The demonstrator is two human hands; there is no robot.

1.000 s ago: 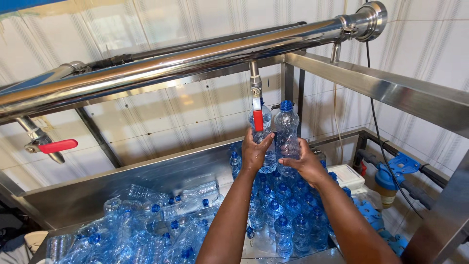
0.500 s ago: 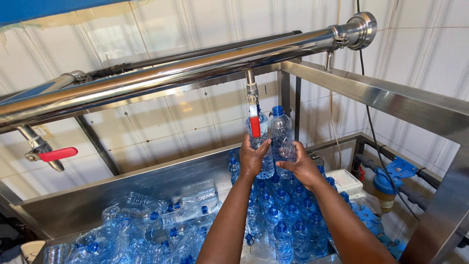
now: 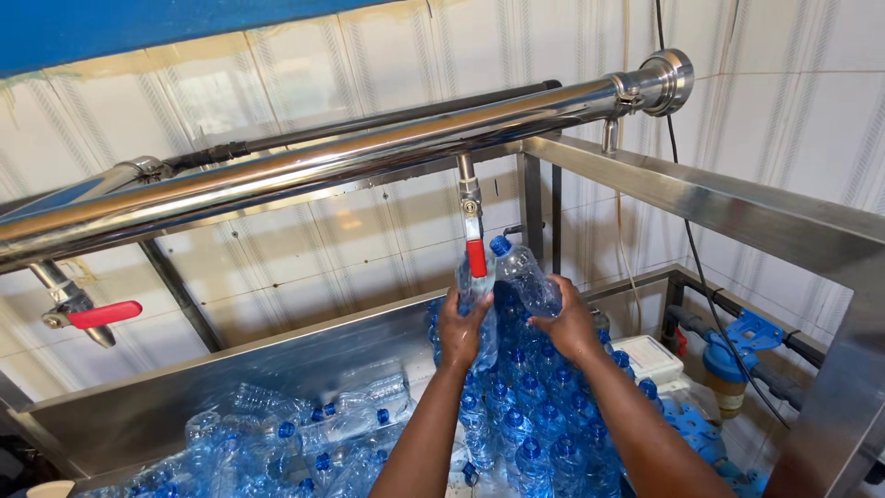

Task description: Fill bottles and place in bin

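Note:
My left hand (image 3: 460, 330) grips a clear plastic bottle (image 3: 479, 304) held upright right under a tap with a red lever (image 3: 475, 254) that hangs from a long steel pipe (image 3: 350, 159). My right hand (image 3: 572, 325) holds a second clear bottle with a blue cap (image 3: 524, 274), tilted with its cap toward the tap. Below both hands stand several blue-capped bottles (image 3: 525, 424) packed together in a steel trough (image 3: 203, 392).
Loose bottles (image 3: 304, 433) lie on their sides at the trough's left. A second red-handled valve (image 3: 92, 315) sticks out at the far left. A steel frame beam (image 3: 737, 207) crosses on the right, with a blue filter housing (image 3: 733, 355) and a cable behind it.
The right hand's bottle has tipped from upright to slanted, cap toward the tap. The view has shifted, so the pipe and hands sit slightly differently in frame.

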